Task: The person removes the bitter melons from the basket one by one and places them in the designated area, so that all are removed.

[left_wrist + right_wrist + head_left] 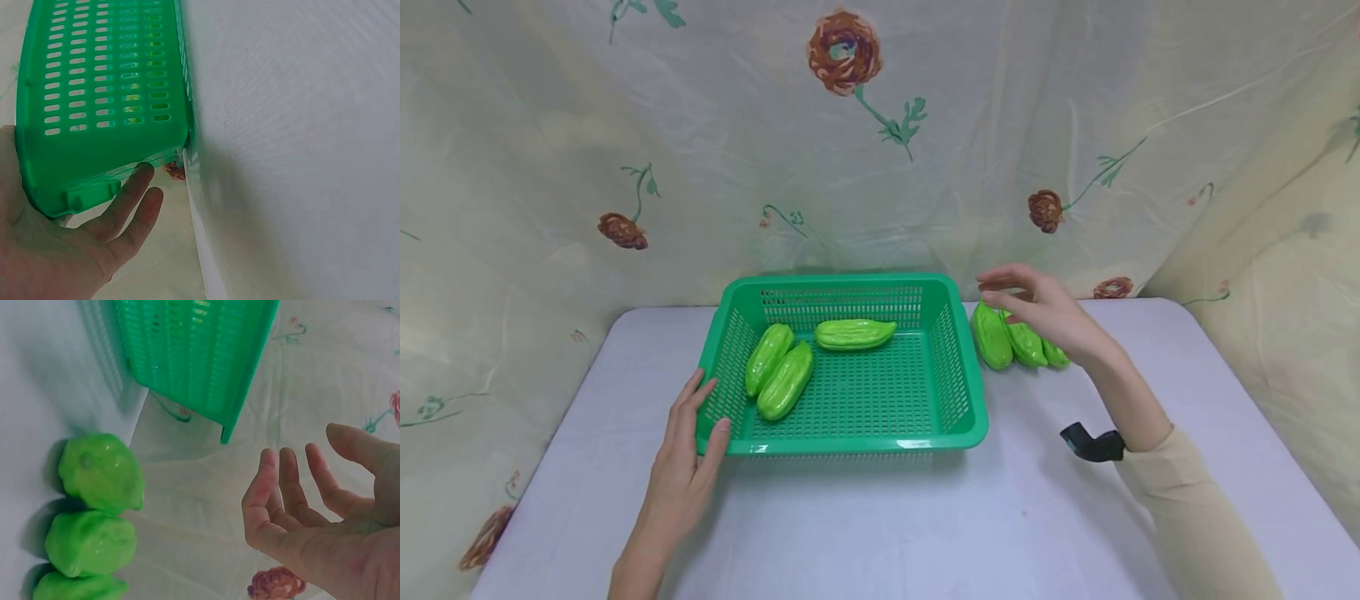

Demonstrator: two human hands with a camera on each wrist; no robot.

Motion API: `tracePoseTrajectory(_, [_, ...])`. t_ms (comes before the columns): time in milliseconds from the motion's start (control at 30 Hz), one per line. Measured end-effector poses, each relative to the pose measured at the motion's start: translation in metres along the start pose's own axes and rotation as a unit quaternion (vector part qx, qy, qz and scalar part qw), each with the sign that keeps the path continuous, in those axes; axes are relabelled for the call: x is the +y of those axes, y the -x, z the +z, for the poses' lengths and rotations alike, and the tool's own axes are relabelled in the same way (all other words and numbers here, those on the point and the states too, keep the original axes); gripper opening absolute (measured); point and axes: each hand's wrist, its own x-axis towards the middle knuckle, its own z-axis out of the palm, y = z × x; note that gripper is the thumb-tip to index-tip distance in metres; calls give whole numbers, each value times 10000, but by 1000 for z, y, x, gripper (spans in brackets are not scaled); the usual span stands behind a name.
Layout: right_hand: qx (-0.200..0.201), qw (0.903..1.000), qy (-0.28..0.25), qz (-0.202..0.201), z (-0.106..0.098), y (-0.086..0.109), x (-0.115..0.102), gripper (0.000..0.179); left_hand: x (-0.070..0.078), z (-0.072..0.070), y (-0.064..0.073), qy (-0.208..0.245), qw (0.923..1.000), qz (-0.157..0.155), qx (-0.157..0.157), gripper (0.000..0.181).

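Three glossy, bright green ridged gourds lie in a green plastic basket [857,446]: two slant side by side at its left, one gourd [854,334] lies crosswise near the back. My left hand [679,467] rests at the basket's front left corner, thumb by the rim and fingers along the left side; the left wrist view shows these fingers fairly straight. My right hand [1045,312] hovers, with nothing in it, over three more gourds [992,337] right of the basket. In the right wrist view its fingers are loosely bent, apart from the gourds [100,472].
The basket stands toward the back of a table with a white cover [880,533]. A pale floral curtain [925,200] hangs behind and at both sides. A black wrist strap piece [1093,444] sits at my right sleeve [1187,492].
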Motion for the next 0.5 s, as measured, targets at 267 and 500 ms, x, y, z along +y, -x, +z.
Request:
tracePoseTrajectory(267, [-187, 9998, -44, -101, 13, -3, -15, 49, 0, 0, 0, 71, 10000, 2, -20, 54])
tracePoseTrajectory(500, [-381, 9990, -201, -112, 25, -4, -22, 45, 1, 0, 0, 89, 10000, -12, -20, 54])
